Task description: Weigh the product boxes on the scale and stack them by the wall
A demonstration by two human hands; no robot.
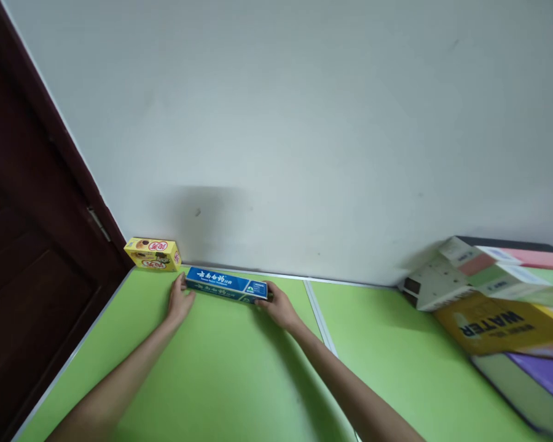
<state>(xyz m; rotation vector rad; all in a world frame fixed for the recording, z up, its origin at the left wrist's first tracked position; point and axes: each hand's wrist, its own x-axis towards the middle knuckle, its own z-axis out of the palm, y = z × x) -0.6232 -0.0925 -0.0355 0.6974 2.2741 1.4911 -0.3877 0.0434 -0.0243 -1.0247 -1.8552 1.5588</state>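
A long blue toothpaste box [225,285] lies lengthwise near the wall on the green tabletop, its right end angled a little toward me. My right hand [278,306] grips that right end between thumb and fingers. At the box's left end, my left hand [181,299] presses with its fingertips, so the box is held from both sides. Just beyond my left hand, a yellow snack box [153,254] stands in the table's far left corner, close to the wall. The gap between the two boxes is narrow.
Several boxes are stacked at the right, among them a brown-yellow carton marked WATER [498,325] and a purple-topped box [529,387] beneath. A pale strip [320,313] crosses the green tabletop [221,374]. The dark door [32,233] borders the left side; the wall [304,135] rises behind.
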